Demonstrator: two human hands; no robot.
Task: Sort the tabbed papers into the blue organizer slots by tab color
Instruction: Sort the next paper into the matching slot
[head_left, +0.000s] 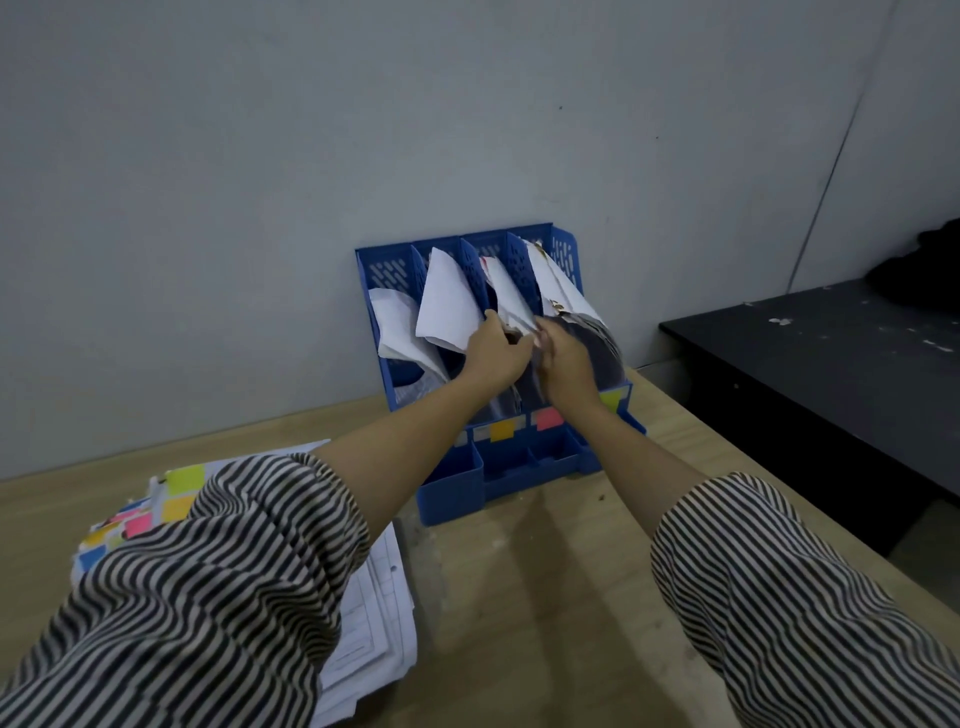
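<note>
Blue plastic fills the middle of the head view: the blue organizer (563, 254) stands against the wall at the far edge of the wooden tabletop (545, 571), its four upright slots already holding curled white sheets, with orange (502, 430), pink (548, 418) and yellow (611, 399) labels stuck along its low front. Both hands are right up at the third slot, close together and nearly touching; the left hand (493, 349) curls its fingers on the edge of a sheet (511, 304) there, and the right hand (563, 356) has its fingers bent at the same papers, though whether it pinches one or only steadies the bundle I cannot tell. So the step in hand looks like seating a paper in the slot above the pink label. Next, I'd judge, that sheet needs pushing down behind the others, then a reach back to the stack of tabbed papers (166, 499) lying at the near left of the tabletop, coloured tabs fanned along its edge. Hard to make out: the tab colour on the sheet being filed, hidden by the hands. A striped sleeve (208, 597) covers much of the stack, so what remains is unclear.
</note>
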